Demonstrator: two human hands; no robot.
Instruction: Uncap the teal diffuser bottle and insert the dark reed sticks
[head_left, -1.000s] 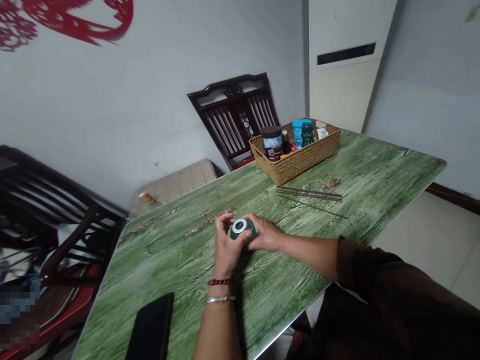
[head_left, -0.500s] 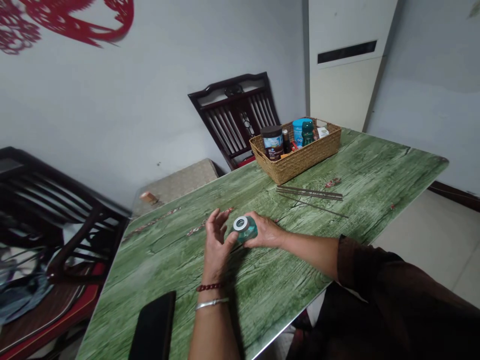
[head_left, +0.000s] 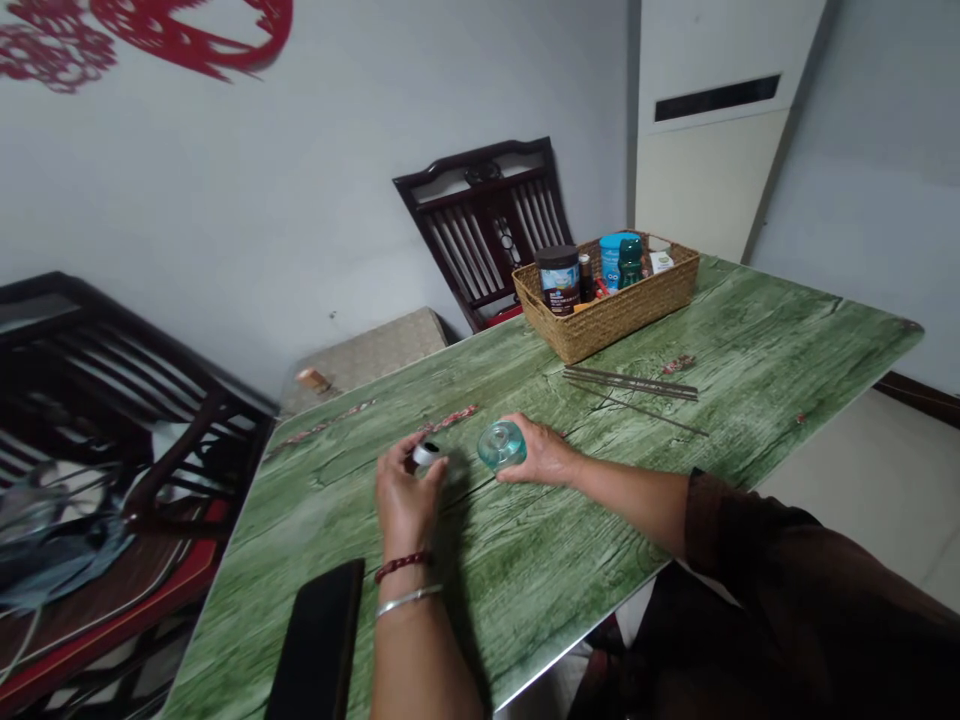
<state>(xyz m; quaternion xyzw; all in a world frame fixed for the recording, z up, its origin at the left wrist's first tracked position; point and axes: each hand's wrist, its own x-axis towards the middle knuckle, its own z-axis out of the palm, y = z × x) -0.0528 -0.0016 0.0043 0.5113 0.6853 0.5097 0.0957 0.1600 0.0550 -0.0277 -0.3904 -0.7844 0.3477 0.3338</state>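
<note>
My left hand is closed around a small white cap, which shows between the thumb and fingers. A little to the right, my right hand holds a clear teal glass bottle by its side, with its neck turned left toward the cap. The two hands are apart, a short gap between cap and bottle. Both hover just over the green wood-grain tabletop. A red bead bracelet and a silver bangle circle my left wrist.
A black phone lies at the near edge. Thin metal rods lie further on, below a wicker basket holding jars and bottles. Dark wooden chairs stand at the far side and left.
The white cap has come off the teal bottle and moved left in my left hand. My right hand still holds the bottle, now with its open neck showing.
</note>
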